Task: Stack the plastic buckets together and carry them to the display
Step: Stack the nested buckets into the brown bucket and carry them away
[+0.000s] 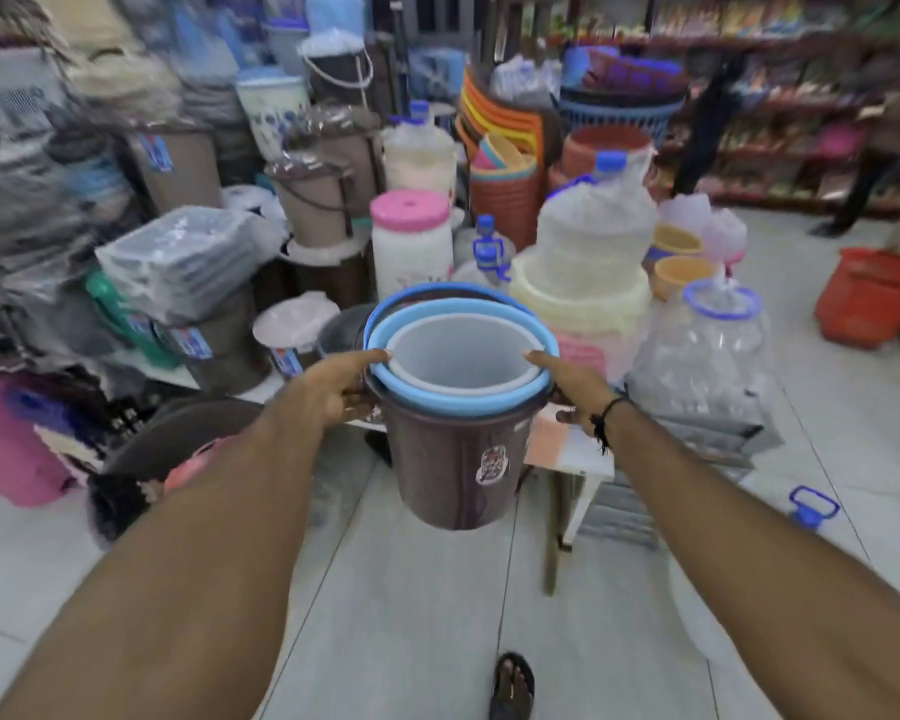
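Nested buckets above open floor

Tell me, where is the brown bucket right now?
In the head view, centre frame, the brown bucket hangs above the floor, gripped at its rim by the left hand and right hand.

Two hands, perhaps three nested buckets, one sandalled foot.

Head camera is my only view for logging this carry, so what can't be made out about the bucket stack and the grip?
- How many buckets are nested: brown bucket hides all but the blue rim and white rim.
- Left hand and right hand fingers: partly hidden behind the stack.
- Sticker text: too small, blurred.
- Shelves: motion-blurred.
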`<control>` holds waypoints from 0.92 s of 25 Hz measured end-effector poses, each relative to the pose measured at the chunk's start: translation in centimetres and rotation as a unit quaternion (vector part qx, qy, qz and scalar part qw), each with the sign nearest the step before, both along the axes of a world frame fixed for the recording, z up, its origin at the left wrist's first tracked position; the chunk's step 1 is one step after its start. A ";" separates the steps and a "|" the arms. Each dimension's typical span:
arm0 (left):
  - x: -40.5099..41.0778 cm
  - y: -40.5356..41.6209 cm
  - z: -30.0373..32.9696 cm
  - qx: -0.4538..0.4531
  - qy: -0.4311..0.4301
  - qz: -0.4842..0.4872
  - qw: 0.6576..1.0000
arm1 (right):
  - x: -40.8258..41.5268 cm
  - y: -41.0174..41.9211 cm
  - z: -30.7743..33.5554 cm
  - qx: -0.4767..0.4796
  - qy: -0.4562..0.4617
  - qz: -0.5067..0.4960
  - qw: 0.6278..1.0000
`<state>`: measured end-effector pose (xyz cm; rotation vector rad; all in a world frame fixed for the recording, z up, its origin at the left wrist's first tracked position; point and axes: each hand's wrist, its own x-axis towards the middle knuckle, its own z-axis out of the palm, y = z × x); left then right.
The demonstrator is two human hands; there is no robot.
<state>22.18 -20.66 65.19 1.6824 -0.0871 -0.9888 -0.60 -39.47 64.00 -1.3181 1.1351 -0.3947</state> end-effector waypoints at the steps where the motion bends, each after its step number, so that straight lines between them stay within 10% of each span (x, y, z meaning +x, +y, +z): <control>1: 1.9 -1.4 1.9 -0.011 -0.012 0.006 1.000 | 2.1 -2.0 1.6 -0.017 -0.017 0.002 1.000; 11: 20.2 -11.8 9.3 -0.050 -0.062 0.099 0.992 | 25.6 -16.1 8.3 -0.053 -0.075 0.087 0.992; 23: 35.5 -12.1 -8.5 0.088 0.105 0.130 0.982 | 45.7 -18.2 -10.2 0.001 0.084 0.095 0.992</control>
